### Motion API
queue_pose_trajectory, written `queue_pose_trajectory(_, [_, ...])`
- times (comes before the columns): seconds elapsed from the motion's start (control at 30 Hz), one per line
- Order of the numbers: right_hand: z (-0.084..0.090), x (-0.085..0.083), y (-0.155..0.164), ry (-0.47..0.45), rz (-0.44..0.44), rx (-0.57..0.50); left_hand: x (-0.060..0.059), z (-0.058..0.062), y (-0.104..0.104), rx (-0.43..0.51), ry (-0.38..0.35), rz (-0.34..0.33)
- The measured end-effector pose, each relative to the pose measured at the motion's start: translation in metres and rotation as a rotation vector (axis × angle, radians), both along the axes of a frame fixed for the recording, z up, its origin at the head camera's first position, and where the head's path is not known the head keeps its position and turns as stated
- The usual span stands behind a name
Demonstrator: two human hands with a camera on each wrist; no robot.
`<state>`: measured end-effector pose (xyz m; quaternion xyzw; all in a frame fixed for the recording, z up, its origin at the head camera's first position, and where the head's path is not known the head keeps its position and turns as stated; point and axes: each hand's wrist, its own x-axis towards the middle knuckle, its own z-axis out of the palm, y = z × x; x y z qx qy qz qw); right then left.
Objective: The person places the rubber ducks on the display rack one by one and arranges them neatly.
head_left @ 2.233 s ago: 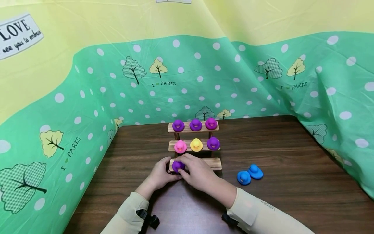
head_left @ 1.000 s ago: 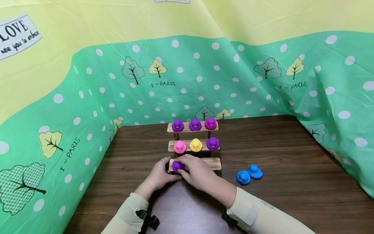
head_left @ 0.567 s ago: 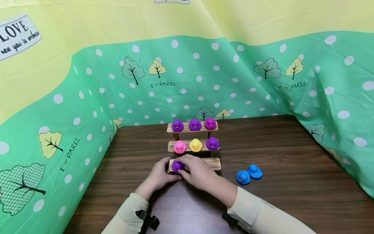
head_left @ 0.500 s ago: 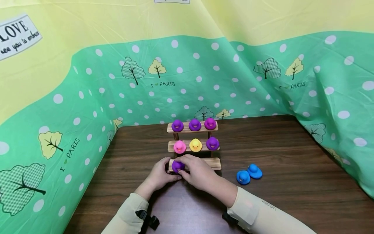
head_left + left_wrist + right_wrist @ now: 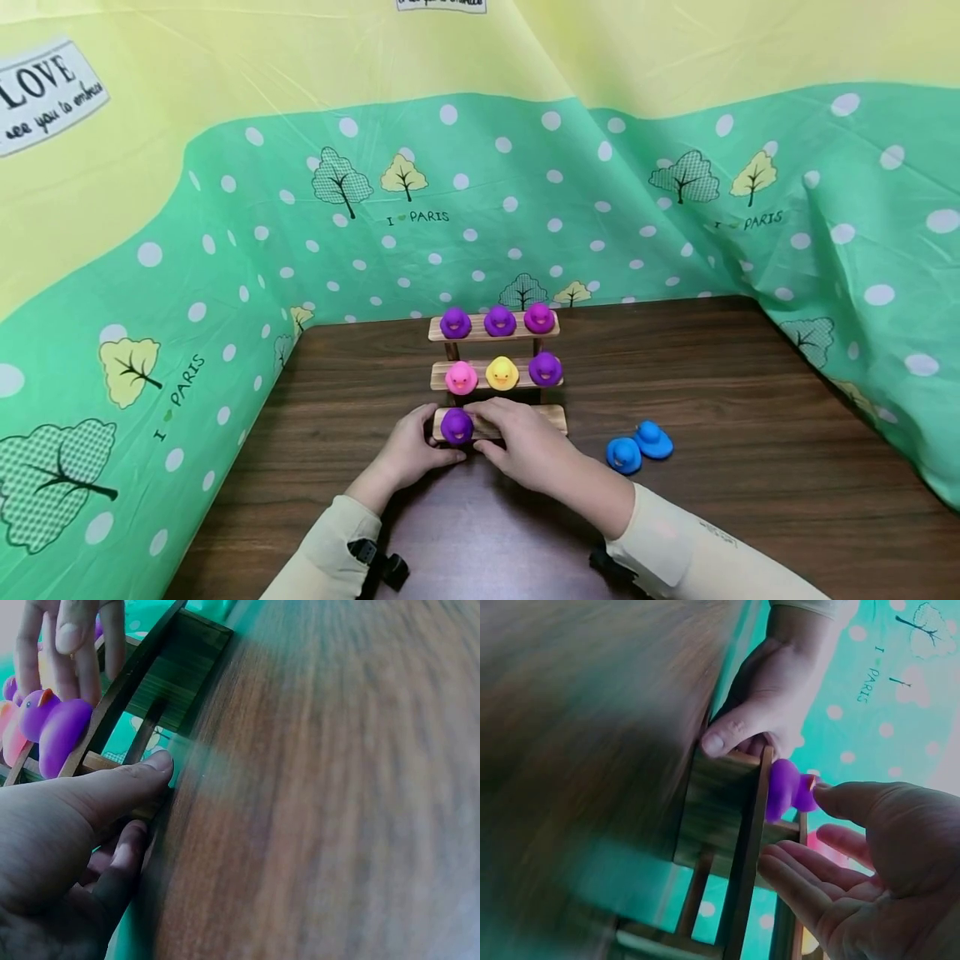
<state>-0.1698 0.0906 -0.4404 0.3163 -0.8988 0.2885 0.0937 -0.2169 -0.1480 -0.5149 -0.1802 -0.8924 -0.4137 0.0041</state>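
Note:
A three-step wooden display stand (image 5: 557,419) stands on the table, and a purple rubber duck (image 5: 457,427) sits at the left end of its lowest step. At that end my left hand (image 5: 411,446) grips the stand; the left wrist view has the thumb (image 5: 131,784) on one side and fingers below. My right hand (image 5: 528,443) is just right of the duck with thumb and fingers spread apart, holding nothing. From the right wrist, its thumb (image 5: 851,799) overlaps the duck's head. A pink duck (image 5: 461,378), yellow duck (image 5: 502,373) and purple duck (image 5: 545,369) fill the middle step.
Two purple ducks (image 5: 499,321) and a magenta duck (image 5: 539,318) sit on the top step. Two blue ducks (image 5: 624,456) lie on the brown table (image 5: 750,500) right of the stand. A green-and-yellow printed cloth (image 5: 480,183) walls the back and sides.
My right hand has let go of the purple duck on the lowest step and drawn back a little to the right. The left hand and the stand stay put.

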Motion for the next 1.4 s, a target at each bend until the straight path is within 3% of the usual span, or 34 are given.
queue_pose_trajectory(0.33, [0.004,0.014,0.036,0.002,-0.038,-0.02,0.001,0.0,0.001,0.004,-0.007,0.017])
queue_pose_trajectory(0.67, [0.003,0.023,0.082,0.021,-0.151,-0.06,0.0,0.001,0.001,0.009,-0.023,0.026])
queue_pose_trajectory(0.97, [0.003,0.021,0.134,0.08,-0.258,-0.043,0.0,0.0,0.001,0.003,-0.018,0.026])
queue_pose_trajectory(1.2, [0.005,0.019,0.169,-0.012,-0.356,0.01,0.0,-0.001,0.001,0.015,-0.028,0.025])
queue_pose_trajectory(1.4, [0.0,0.02,0.189,-0.09,-0.385,0.053,0.001,0.0,0.001,0.021,-0.039,0.028])
